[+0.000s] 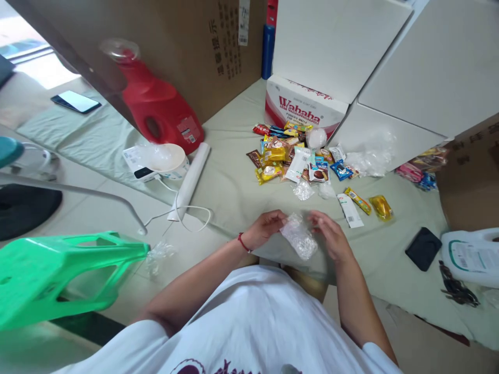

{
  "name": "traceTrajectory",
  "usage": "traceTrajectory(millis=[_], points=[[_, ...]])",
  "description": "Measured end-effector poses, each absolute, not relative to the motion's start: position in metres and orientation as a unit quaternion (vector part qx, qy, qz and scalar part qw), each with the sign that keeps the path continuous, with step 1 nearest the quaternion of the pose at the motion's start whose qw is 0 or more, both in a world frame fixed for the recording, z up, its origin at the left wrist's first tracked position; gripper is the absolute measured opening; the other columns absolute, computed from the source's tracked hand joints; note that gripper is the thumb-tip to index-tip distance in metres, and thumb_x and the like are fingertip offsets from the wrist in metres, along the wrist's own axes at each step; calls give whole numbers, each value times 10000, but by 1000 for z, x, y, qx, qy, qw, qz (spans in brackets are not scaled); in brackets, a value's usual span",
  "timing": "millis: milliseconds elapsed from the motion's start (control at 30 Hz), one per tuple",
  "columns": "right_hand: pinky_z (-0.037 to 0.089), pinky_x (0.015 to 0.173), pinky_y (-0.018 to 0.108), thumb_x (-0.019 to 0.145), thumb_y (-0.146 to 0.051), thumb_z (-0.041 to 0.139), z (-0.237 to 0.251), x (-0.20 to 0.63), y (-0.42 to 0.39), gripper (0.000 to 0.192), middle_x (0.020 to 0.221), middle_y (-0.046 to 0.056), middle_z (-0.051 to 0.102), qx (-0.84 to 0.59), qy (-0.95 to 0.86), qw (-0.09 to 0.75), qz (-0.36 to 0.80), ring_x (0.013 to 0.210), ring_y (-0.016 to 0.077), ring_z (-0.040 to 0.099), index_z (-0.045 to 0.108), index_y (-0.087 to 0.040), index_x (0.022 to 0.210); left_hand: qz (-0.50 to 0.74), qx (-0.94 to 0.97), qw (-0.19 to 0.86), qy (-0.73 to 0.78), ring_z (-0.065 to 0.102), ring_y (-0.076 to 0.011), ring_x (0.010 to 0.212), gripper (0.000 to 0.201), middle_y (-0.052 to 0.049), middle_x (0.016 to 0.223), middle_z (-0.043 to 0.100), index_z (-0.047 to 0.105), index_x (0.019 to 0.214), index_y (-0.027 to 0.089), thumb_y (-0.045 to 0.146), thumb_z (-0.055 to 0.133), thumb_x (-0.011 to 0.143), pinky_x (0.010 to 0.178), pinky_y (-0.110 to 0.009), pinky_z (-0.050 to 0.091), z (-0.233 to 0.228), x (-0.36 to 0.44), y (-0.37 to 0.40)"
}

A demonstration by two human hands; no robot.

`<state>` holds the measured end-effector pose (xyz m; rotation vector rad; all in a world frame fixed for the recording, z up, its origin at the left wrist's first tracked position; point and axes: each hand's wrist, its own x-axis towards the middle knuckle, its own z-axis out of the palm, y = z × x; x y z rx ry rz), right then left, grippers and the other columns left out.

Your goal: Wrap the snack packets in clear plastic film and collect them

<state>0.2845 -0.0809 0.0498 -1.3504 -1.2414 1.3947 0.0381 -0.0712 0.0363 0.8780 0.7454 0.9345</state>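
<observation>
A clear, crinkled plastic bag [299, 237] hangs low in front of my body, over the near edge of the pale green cloth. My left hand [268, 227], with a red cord at the wrist, pinches the bag's upper left side. On the other side, my right hand [330, 235] is raised with its fingers apart, close to the bag's upper right; whether a fingertip touches it I cannot make out. Just beyond lies a pile of wrapped snacks [274, 155] in yellow, brown, blue and white packets. A crumpled clear wrapper [303, 191] rests at the pile's near side.
Behind the pile stands a Wahaba-type white and red carton [300, 106]. To the left are a red jug [159, 106], a paper tub [175, 161], a white roll [191, 179] with a cable and a green stool [70, 270]. A black wallet-like item [423, 249] and white bottle [471, 257] lie right.
</observation>
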Motion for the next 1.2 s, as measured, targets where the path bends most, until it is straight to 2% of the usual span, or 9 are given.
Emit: traceTrajectory(millis=[100,233,300,400,567,733,833,1000,1200], points=[[409,608,258,736,-566,851,53,272,-72,404,725,8,673,-495,-482,312,653,646,131,534,783,-182,841,432,473,666,382,611,-185,906,405,-62,935,672,690,831,175,525,865,724,812,-295,479,44,39,-64],[349,565,249,667,-520,885,45,247,-72,370,645,-28,628,-559,-412,423,582,578,105,461,772,-198,812,485,412,527,562,547,-156,751,406,1,739,577,579,761,207,531,824,757,671,-263,442,44,47,-70],[371,580,252,660,-480,888,41,231,-77,328,647,-32,628,-567,-401,473,542,593,111,474,768,-214,810,459,381,585,549,524,-144,670,433,15,679,551,555,758,208,601,717,838,618,-262,426,41,57,-78],[423,606,265,677,-463,872,40,216,-82,301,664,-20,645,-539,-403,468,573,609,123,507,779,-229,842,471,343,664,469,531,-132,686,467,22,722,573,565,791,198,629,743,792,641,-260,438,36,73,-84],[434,566,256,648,-465,889,47,239,-75,366,749,12,682,-524,-341,464,627,610,122,517,771,-228,901,490,341,676,431,482,-115,690,482,38,706,547,575,738,191,604,821,711,683,-260,417,30,71,-74],[433,573,219,688,-506,885,55,268,-70,371,790,4,658,-538,-352,490,589,681,120,535,751,-241,911,482,328,673,455,452,-104,632,523,48,644,537,571,679,189,600,888,613,630,-256,363,23,57,-66],[467,639,245,736,-585,842,55,253,-74,410,828,18,673,-529,-423,427,599,763,152,572,760,-232,928,472,347,674,450,448,-98,605,494,49,606,540,594,660,179,572,891,630,618,-253,346,22,61,-68],[393,567,240,640,-550,907,51,238,-74,423,629,-36,568,-509,-394,403,651,578,110,459,670,-214,739,467,320,715,411,431,-80,563,504,53,588,533,605,663,168,550,927,604,591,-245,339,22,60,-70],[381,540,229,595,-529,923,48,290,-61,453,664,-34,569,-524,-362,403,657,561,99,454,646,-209,758,435,282,781,348,533,-80,635,535,23,695,588,597,725,155,477,991,560,636,-226,418,19,27,-63]])
